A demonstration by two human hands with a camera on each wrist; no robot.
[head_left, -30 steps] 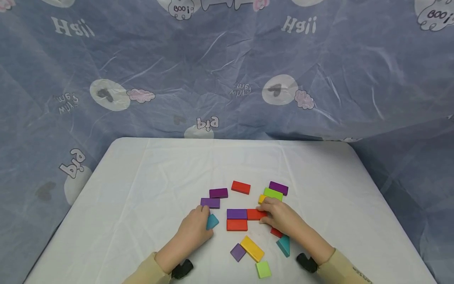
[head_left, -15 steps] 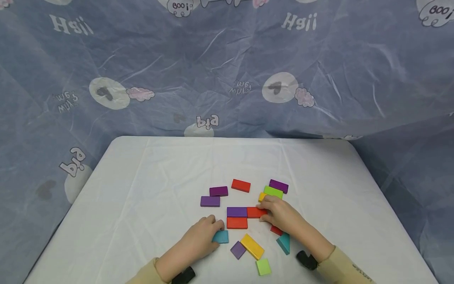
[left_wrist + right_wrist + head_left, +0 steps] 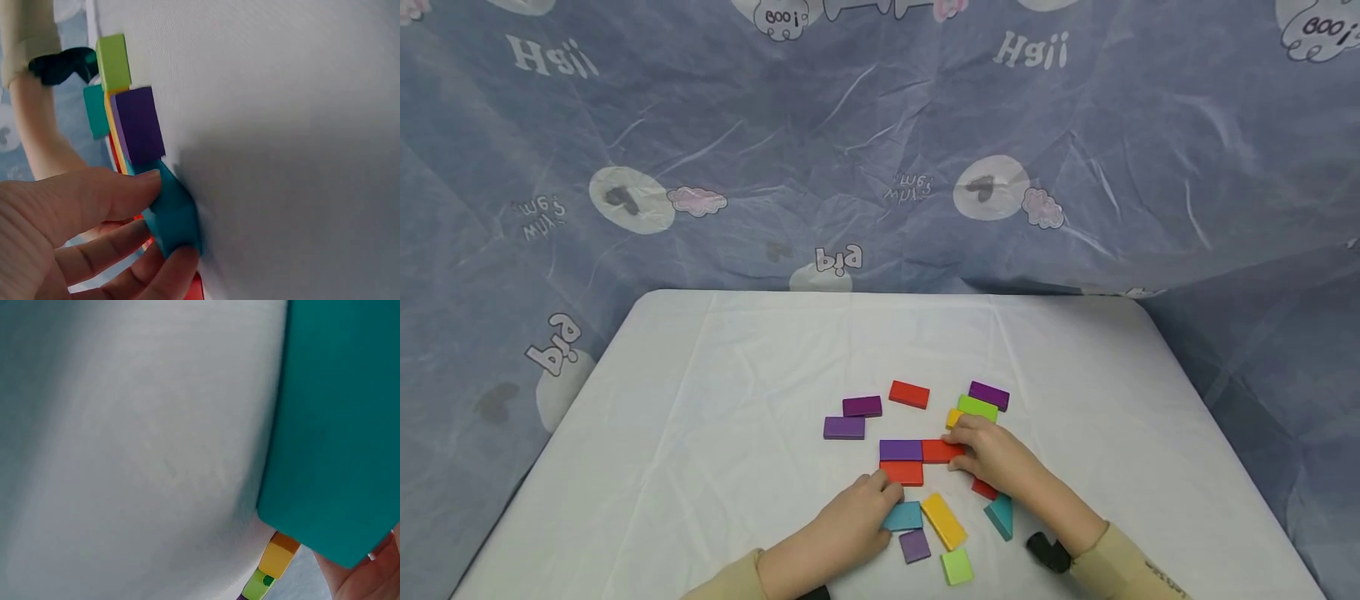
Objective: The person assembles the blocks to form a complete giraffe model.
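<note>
My left hand (image 3: 857, 512) pinches a blue block (image 3: 172, 209) between thumb and fingers, just below the front red block (image 3: 901, 473) in the head view. A small purple block (image 3: 914, 547) and a yellow block (image 3: 944, 522) lie right against or beside the blue block. My right hand (image 3: 992, 454) grips the right end of another red block (image 3: 938, 452), thumb on the near side and fingers on the far side. That red block meets a purple block (image 3: 900, 450), behind the front red block. In the right wrist view a teal triangular block (image 3: 337, 425) covers most of the right hand.
Purple blocks (image 3: 844, 428) lie at the left, and a red block (image 3: 909, 394) behind. A green block (image 3: 977, 407) and a dark purple block (image 3: 989, 395) stand beyond my right hand. A light green block (image 3: 957, 567) lies nearest the front of the white table (image 3: 737, 375).
My left hand has carried the blue block right and toward me, beneath the front red block. The small purple block has slid right and turned; the yellow block has shifted right. My right hand stays put.
</note>
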